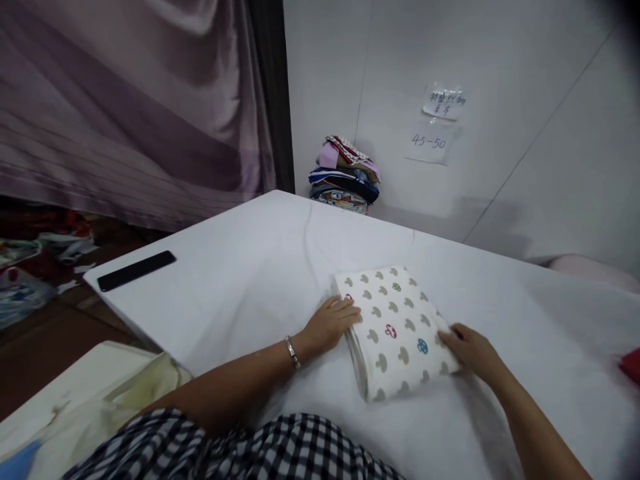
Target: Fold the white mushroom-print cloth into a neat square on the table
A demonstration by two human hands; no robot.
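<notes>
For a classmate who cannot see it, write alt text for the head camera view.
Two bare hands rest flat on opposite edges of a folded mushroom-print cloth on a white table: left hand, right hand. A black flat object lies near the table's left corner, with stacked folded clothes by the wall.

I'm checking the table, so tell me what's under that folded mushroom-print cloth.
The folded cloth lies flat on the white table cover, with the left hand and right hand at its edges. Whether anything lies beneath it is hidden by the cloth.
</notes>
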